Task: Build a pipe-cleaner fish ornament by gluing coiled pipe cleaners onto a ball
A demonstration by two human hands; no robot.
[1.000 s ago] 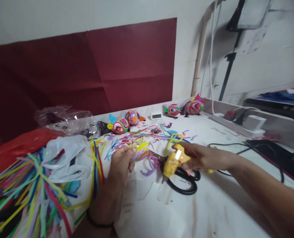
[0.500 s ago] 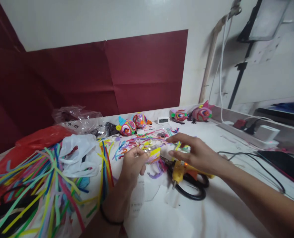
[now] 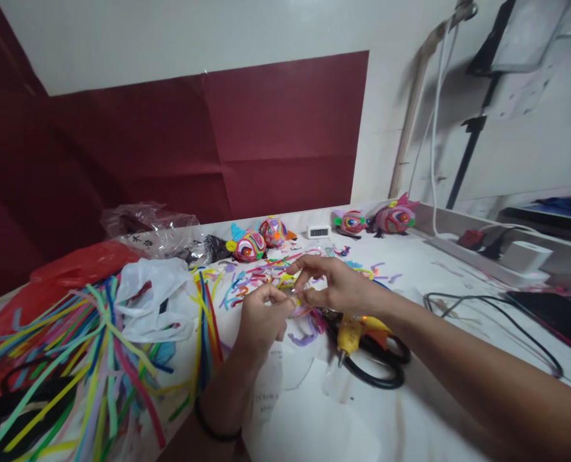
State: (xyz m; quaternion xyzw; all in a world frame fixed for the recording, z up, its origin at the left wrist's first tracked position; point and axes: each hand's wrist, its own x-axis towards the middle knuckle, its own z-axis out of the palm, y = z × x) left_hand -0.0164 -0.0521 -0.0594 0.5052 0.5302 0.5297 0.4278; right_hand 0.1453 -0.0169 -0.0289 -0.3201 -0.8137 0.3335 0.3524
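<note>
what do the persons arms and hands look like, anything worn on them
Both forearms are bare, with no sleeves in view and no gloves on either hand. The left hand has a thin dark band around its wrist. The right hand and its wrist show no band, watch or ring that can be made out. No markings show on either arm.

pipe cleaners: fuzzy | bag: glossy clear plastic | scissors: black plastic handles | table: matt white

Soft, even indoor light leaves faint shadows right of the fingers, which blur slightly; straight edges bow outward.
</note>
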